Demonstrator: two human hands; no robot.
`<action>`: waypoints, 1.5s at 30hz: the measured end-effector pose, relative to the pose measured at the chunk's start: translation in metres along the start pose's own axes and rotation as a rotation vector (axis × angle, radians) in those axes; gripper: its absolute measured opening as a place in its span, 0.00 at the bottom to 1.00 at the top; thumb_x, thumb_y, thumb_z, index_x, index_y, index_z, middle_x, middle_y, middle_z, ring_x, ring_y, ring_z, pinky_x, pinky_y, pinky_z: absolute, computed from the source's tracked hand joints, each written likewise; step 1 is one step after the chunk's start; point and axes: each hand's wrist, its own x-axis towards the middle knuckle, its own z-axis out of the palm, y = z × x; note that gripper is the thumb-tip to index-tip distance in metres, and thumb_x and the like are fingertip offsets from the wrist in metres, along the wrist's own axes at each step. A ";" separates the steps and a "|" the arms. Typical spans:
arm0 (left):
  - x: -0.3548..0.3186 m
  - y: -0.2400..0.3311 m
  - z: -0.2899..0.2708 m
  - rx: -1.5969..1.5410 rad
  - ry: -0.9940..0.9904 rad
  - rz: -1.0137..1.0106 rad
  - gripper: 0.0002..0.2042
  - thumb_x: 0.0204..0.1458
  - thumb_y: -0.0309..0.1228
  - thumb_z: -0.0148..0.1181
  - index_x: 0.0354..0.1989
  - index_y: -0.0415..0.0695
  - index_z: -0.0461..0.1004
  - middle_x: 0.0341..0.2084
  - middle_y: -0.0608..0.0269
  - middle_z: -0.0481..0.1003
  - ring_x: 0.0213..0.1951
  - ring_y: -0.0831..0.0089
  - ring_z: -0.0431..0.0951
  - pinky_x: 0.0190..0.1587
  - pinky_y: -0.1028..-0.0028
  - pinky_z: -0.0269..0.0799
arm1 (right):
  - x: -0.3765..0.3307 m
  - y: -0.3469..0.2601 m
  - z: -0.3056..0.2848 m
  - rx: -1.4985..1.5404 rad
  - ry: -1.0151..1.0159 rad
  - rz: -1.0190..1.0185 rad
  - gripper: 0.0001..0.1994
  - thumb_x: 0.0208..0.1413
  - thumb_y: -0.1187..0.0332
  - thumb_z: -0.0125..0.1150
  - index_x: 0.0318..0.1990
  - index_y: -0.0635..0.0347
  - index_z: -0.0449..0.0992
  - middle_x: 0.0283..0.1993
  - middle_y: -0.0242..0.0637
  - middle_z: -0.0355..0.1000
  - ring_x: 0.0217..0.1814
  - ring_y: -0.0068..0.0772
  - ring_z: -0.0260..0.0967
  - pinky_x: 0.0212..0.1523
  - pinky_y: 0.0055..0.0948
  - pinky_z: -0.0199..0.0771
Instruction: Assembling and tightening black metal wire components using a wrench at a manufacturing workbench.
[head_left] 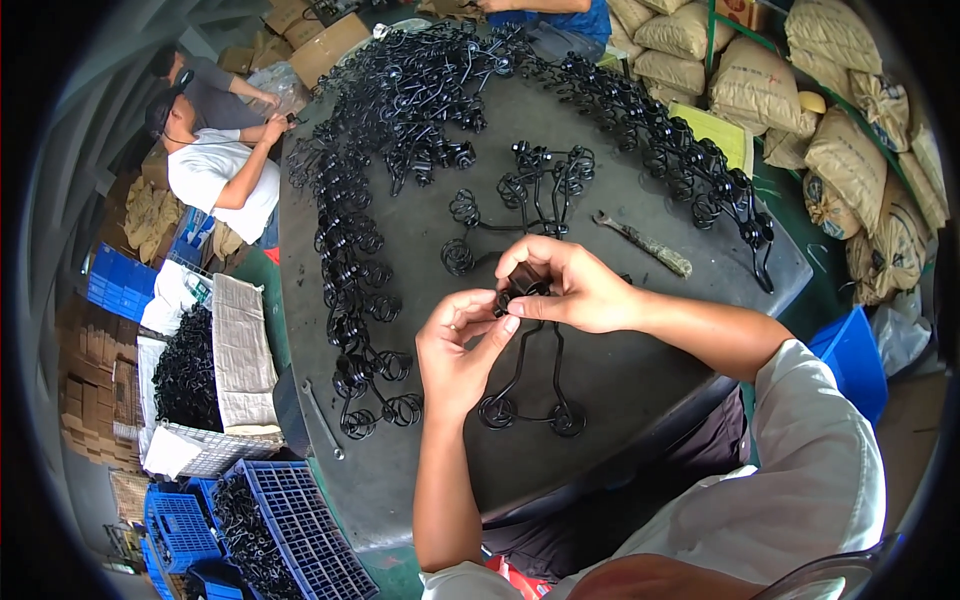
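My left hand [458, 345] and my right hand [570, 285] meet over the dark table [620, 370]. Together they hold a black bent-wire piece [528, 385] with curled ends that hangs down toward the table top. My right hand's fingers pinch a small dark brown block [527, 277] at the top of that wire piece, and my left hand's thumb and fingertips touch the same spot from the left. Just behind my hands lies another black scrolled wire frame [520, 200], flat on the table.
Piles of black scrolled wire pieces [400, 110] ring the table's far and left sides. A wrench [643, 243] lies right of centre, another [322, 418] near the left edge. Blue crates [290, 520] stand lower left, filled sacks [850, 150] at right. Two people [215, 150] sit far left.
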 end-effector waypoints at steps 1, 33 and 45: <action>0.000 -0.001 0.001 -0.004 -0.002 -0.003 0.14 0.54 0.15 0.66 0.49 0.35 0.75 0.40 0.59 0.81 0.43 0.76 0.81 0.48 0.76 0.79 | -0.001 -0.001 0.000 -0.017 -0.001 0.015 0.16 0.59 0.81 0.66 0.53 0.61 0.70 0.49 0.33 0.73 0.52 0.21 0.70 0.54 0.25 0.72; 0.003 0.002 -0.006 -0.065 -0.081 -0.057 0.15 0.50 0.17 0.71 0.45 0.36 0.77 0.38 0.59 0.83 0.40 0.76 0.83 0.46 0.74 0.81 | -0.003 -0.001 0.005 -0.109 -0.088 -0.004 0.13 0.64 0.81 0.57 0.54 0.62 0.68 0.48 0.29 0.68 0.50 0.18 0.64 0.52 0.23 0.67; 0.005 -0.003 -0.013 -0.182 -0.105 -0.064 0.13 0.47 0.13 0.72 0.41 0.35 0.77 0.38 0.58 0.82 0.40 0.75 0.83 0.44 0.76 0.83 | -0.005 -0.010 0.004 -0.293 -0.102 -0.118 0.19 0.59 0.82 0.60 0.57 0.62 0.68 0.51 0.32 0.69 0.54 0.23 0.65 0.55 0.26 0.67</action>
